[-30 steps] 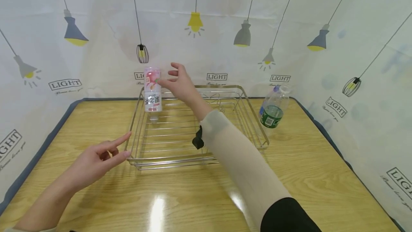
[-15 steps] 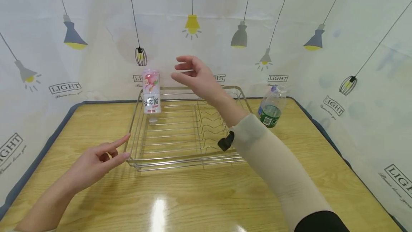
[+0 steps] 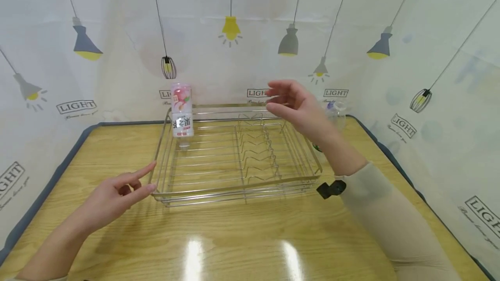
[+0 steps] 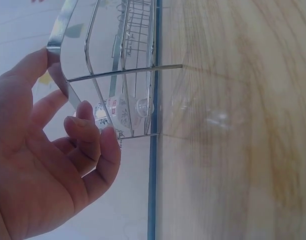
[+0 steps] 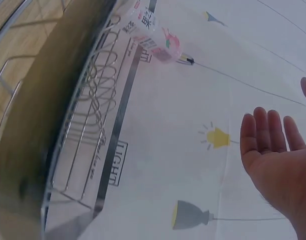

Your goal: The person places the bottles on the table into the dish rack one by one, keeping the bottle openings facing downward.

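Touching the left hand (image 3: 111,195), the rack (image 3: 238,186) seems apart from the right hand (image 3: 300,106).

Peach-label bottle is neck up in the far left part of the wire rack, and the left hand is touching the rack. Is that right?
Not quite: the peach-label bottle is neck down, as the head view shows. It is in the far left part of the wire rack, and the left hand is touching the rack, as you said.

Passage: middle of wire rack (image 3: 211,171) | Obstacles: bottle (image 3: 182,109) left, dividers (image 3: 269,144) right, raised rim (image 3: 250,184)
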The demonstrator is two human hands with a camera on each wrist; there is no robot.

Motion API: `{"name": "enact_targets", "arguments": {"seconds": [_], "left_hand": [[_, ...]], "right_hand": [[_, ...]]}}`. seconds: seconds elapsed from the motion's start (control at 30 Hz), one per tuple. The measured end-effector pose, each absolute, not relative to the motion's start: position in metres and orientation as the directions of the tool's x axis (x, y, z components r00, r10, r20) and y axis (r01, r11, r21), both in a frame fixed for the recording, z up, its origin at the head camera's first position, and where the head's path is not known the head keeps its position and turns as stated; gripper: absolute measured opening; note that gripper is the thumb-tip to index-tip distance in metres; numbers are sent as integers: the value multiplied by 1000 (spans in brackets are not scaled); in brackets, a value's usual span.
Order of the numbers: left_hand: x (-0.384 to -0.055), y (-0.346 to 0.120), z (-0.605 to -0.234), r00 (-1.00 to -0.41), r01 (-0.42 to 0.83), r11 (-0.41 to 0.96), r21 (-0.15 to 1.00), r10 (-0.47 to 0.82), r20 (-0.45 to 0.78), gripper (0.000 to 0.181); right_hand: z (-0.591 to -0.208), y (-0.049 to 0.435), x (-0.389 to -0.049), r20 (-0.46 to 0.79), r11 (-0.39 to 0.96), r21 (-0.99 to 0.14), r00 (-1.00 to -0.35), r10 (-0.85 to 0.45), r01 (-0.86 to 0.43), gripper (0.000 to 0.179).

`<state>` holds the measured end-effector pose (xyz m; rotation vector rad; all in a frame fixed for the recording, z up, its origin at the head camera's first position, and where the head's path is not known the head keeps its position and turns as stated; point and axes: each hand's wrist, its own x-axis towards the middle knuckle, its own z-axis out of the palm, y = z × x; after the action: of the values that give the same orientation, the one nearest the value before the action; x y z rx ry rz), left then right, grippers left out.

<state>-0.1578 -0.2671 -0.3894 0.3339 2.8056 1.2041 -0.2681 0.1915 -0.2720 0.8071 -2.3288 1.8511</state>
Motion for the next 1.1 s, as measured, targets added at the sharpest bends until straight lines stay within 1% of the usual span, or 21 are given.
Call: {"name": "enact_targets", "arguments": {"seconds": [0.13,0.33,0.47,0.63,0.73,0.83,0.93,1.0,1.1], "left_hand": [[-157,-268,-389,-972,183,668,721,232,31,61],[-160,-270,-389,-970,184,669,721,241,24,62],[-160,-272,-389,-970,171,672,721,242,4,62],[-159,-272,-390,-971,156,669,727,238,-10,63],[-160,-272,-389,-970,159,666,729,242,-9,62],[-160,-272,-388,-970,158,666,729,243,-13,63],[-159,-272,-388,-970,154,665,731,242,-15,63],[-159,-271,-388,-970,155,664,731,242,-13,63],[-159,-271,-389,-970,159,663,731,243,-10,62]], "right_hand": [[-266,225,-261,409,142,-871,-853,-326,-471,42],[-257,273,-253,499,29,-857,-841,-209,-515,37],[-260,303,-251,534,-21,-843,-832,-149,-537,39],[-274,340,-256,526,-59,-851,-846,-88,-523,41],[-287,361,-264,479,-57,-878,-875,-64,-476,42],[-304,377,-272,404,7,-914,-912,-73,-405,47],[-320,389,-278,308,147,-935,-944,-115,-323,52],[-329,394,-281,256,228,-931,-956,-145,-284,55],[-339,398,-286,205,277,-926,-957,-207,-258,58]]}}
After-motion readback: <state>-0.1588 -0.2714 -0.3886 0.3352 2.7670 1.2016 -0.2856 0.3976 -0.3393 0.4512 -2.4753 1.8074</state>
